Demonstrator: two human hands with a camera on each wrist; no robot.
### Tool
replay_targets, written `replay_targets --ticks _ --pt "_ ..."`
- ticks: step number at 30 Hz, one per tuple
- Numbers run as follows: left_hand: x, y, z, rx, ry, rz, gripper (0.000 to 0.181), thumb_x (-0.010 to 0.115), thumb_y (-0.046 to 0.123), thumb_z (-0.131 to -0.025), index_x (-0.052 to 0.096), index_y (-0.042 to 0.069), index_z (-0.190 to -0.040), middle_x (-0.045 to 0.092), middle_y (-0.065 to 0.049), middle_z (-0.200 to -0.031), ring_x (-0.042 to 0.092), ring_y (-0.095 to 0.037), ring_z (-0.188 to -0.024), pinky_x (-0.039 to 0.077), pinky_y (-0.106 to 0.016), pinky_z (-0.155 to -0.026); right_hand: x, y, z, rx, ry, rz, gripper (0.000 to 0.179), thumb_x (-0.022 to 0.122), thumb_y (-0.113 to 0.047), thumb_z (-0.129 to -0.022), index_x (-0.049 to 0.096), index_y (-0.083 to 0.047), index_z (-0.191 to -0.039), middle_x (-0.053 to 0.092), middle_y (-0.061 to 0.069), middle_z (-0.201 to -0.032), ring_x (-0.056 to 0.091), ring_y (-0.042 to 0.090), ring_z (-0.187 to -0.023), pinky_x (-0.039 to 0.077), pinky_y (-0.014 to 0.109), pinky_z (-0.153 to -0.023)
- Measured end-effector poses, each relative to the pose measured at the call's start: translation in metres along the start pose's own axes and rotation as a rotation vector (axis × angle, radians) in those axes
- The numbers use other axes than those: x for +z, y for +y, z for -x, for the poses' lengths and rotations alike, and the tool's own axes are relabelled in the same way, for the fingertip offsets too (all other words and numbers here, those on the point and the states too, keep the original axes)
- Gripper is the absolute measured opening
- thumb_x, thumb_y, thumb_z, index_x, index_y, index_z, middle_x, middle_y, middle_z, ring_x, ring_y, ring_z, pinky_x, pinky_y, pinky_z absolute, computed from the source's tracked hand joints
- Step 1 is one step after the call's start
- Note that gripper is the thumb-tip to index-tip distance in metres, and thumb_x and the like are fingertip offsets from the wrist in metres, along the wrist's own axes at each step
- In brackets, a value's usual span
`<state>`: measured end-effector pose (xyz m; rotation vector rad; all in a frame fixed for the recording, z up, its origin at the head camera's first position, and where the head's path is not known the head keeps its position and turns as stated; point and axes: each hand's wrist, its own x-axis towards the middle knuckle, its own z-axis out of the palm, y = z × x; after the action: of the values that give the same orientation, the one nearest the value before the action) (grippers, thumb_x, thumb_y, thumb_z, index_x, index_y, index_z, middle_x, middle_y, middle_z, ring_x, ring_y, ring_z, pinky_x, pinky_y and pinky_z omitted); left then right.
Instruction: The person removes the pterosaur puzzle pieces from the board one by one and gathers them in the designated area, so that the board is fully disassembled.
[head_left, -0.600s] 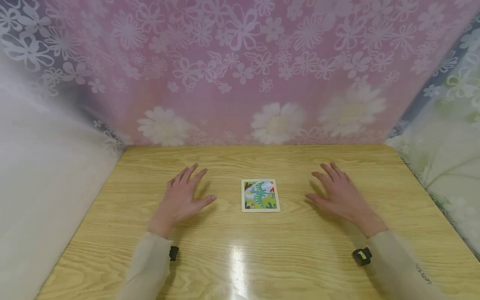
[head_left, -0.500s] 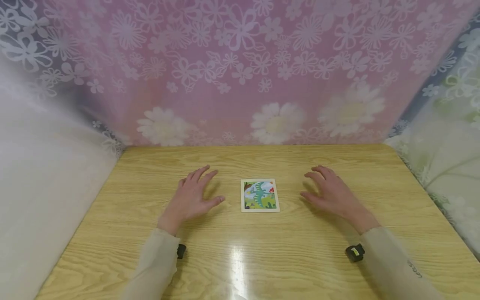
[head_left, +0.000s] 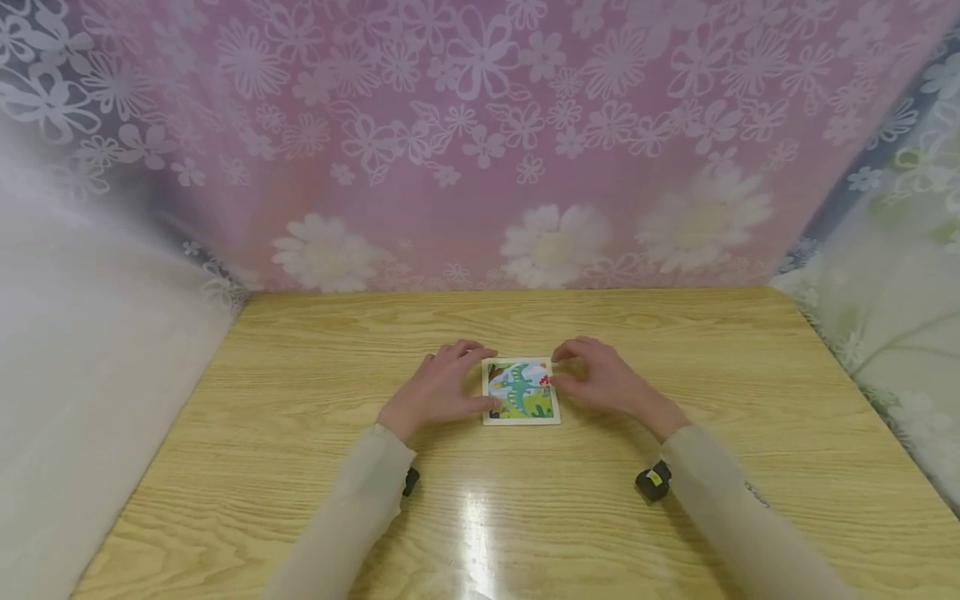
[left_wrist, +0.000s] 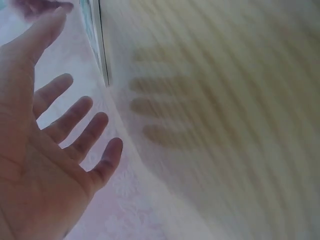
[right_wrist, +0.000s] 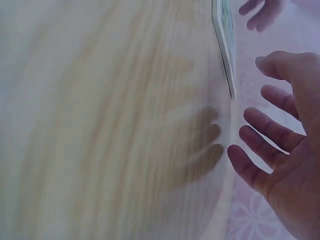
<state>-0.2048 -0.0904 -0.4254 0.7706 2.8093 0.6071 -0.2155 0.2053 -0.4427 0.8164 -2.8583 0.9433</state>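
head: picture board point(head_left: 522, 392) is laid flat on wooden table point(head_left: 570, 508), left side overlapped by left hand point(head_left: 438, 387), right side flanked by right hand point(head_left: 607, 383) | left wrist: left hand is seen spread, near board | right wrist: right hand likewise spread; touch cannot be told

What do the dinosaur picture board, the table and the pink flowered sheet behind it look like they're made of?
Picture board: probably wood or thick card, judging by its pale, solid edge; printed face.
Table: wood or wood-look laminate, with streaky grain and a glossy, glaring finish.
Sheet: cloth or plastic film, unclear; hazy look, pale flower pattern.
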Motion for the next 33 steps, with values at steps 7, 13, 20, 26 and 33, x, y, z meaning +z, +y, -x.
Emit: replay_targets --ticks 7,13,20,26,33 --pt "0.006 0.007 -0.011 0.024 -0.081 -0.017 0.068 0.073 0.058 -0.089 0.054 0.03 -0.148 0.047 -0.002 -0.154 0.044 -0.033 -0.141 0.035 -0.061 -0.112 0.011 -0.003 -0.012 0.092 -0.063 0.044 0.024 0.074 -0.03 -0.092 0.07 -0.014 -0.11 0.067 0.009 -0.117 0.055 0.032 -0.112 0.043 0.052 -0.099" --pt "0.01 0.005 -0.015 0.019 -0.103 -0.056 0.068 0.074 0.059 -0.088 0.055 0.033 -0.147 0.046 0.0 -0.156 0.043 -0.031 -0.141 0.034 -0.059 -0.113 0.015 -0.004 -0.017 0.106 -0.074 0.059 0.022 0.074 -0.028 -0.089 0.07 -0.015 -0.106 0.063 0.011 -0.112 0.052 0.034 -0.109 0.042 0.053 -0.097" --pt "0.01 0.002 -0.017 0.022 -0.096 -0.042 0.067 0.076 0.059 -0.086 0.057 0.033 -0.145 0.047 0.0 -0.153 0.044 -0.032 -0.138 0.035 -0.059 -0.11 0.016 -0.004 -0.025 0.089 -0.096 0.06 0.023 0.072 -0.026 -0.086 0.07 -0.012 -0.104 0.063 0.014 -0.109 0.051 0.034 -0.107 0.037 0.054 -0.099" --pt "0.01 0.001 -0.019 0.007 -0.101 -0.039 0.067 0.077 0.059 -0.085 0.057 0.034 -0.144 0.047 0.001 -0.153 0.043 -0.031 -0.138 0.035 -0.058 -0.11 0.014 -0.007 -0.029 0.149 -0.151 0.025 0.022 0.073 -0.025 -0.091 0.071 -0.012 -0.108 0.057 0.016 -0.115 0.046 0.036 -0.11 0.035 0.053 -0.096" --pt "0.01 0.003 -0.019 0.009 -0.092 -0.041 0.066 0.076 0.059 -0.085 0.057 0.034 -0.143 0.047 0.001 -0.152 0.044 -0.031 -0.137 0.036 -0.056 -0.107 0.015 -0.005 -0.031 0.207 -0.186 0.007 0.027 0.074 -0.025 -0.093 0.069 -0.01 -0.114 0.054 0.017 -0.119 0.042 0.036 -0.111 0.032 0.051 -0.096"
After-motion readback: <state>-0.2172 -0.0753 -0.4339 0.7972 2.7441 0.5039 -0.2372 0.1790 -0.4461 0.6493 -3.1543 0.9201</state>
